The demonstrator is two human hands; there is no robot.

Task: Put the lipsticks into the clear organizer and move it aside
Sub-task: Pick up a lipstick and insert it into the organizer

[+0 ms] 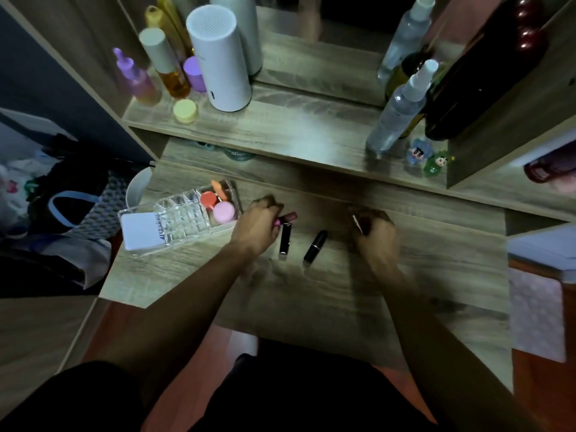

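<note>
The clear organizer (184, 218) sits at the left of the wooden desk, holding a white card, a red jar and a pink jar. My left hand (260, 222) is closed around a pink lipstick (288, 217) just right of the organizer. Two black lipsticks lie flat on the desk between my hands: a squarish one (285, 240) and a rounded one (315, 246). My right hand (372, 230) is curled around a thin dark lipstick (357, 223), blurred by motion.
A raised shelf behind carries a white cylinder (219, 57), purple and amber bottles (168, 67), a yellow jar (185, 111), clear spray bottles (397, 110) and small figurines (431, 159). A white cup (137, 188) and bags stand left of the desk.
</note>
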